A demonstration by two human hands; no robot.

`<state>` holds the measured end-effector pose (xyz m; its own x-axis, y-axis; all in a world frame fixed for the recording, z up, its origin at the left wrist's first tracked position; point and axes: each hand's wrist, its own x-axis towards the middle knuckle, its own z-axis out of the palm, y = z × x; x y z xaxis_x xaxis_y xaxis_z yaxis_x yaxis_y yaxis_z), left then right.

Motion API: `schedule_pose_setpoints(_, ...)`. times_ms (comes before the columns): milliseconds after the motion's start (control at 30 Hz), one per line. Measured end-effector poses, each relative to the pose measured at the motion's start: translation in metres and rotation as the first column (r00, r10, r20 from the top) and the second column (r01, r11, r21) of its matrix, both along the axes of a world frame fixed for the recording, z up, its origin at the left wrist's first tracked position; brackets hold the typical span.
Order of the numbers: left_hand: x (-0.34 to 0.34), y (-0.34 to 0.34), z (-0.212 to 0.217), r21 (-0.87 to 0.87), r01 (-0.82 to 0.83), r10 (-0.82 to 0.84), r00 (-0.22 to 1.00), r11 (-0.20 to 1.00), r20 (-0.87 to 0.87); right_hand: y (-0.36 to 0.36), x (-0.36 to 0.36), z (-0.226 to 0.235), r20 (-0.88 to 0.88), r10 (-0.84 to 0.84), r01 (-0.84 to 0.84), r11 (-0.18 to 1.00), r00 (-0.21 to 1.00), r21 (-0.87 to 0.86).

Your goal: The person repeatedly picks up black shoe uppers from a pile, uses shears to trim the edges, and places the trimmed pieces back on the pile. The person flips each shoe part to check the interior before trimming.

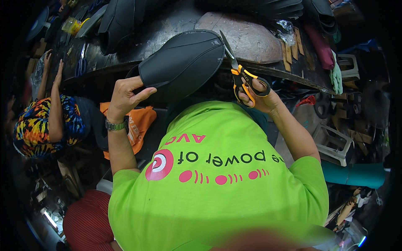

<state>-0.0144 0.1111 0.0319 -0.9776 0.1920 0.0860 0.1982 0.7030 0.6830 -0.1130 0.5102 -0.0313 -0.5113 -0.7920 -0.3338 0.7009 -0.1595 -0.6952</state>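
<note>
A black stitched shoe upper (184, 62), leather-like with a curved edge, is held up in front of me. My left hand (127, 94) grips its left end, the thumb on the outside and the fingers tucked behind the material. In my right hand (264, 97) are scissors (241, 75) with orange and black handles, my fingers through the loops. The scissor blades point up and stand slightly apart, close beside the right edge of the upper. Whether a blade touches the edge, I cannot tell.
Beyond my hands runs a dark worktable (167, 31) with a worn brown board (243, 37). More black uppers (121, 25) lie there, with wooden strips (293, 48) at right. A co-worker in a colourful shirt (46, 125) sits at left. A plastic stool (333, 142) stands at right.
</note>
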Motion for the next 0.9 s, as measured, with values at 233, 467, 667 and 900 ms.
schedule_pose_setpoints(233, -0.002, -0.001, -0.002, 0.006, 0.017, -0.017, 1.0, 1.0, 0.001, 0.003, -0.002, -0.016, 0.044, 0.062, -0.058, 0.994, 0.997, -0.087)
schedule_pose_setpoints(467, -0.004, -0.002, -0.006, -0.002, 0.025, -0.025, 0.998, 1.0, -0.056, 0.002, -0.002, -0.026, 0.234, 0.087, -0.035, 0.975, 0.968, -0.219)
schedule_pose_setpoints(667, -0.003, -0.003, -0.013, -0.017, 0.05, -0.053, 0.985, 0.999, -0.162, 0.002, 0.001, -0.024, 0.243, 0.101, -0.047, 0.975, 0.965, -0.219)
schedule_pose_setpoints(900, -0.002, -0.003, -0.015, -0.124, 0.072, -0.099, 0.969, 0.99, -0.226, 0.001, -0.007, -0.018, 0.175, 0.083, -0.052, 0.983, 0.981, -0.174)
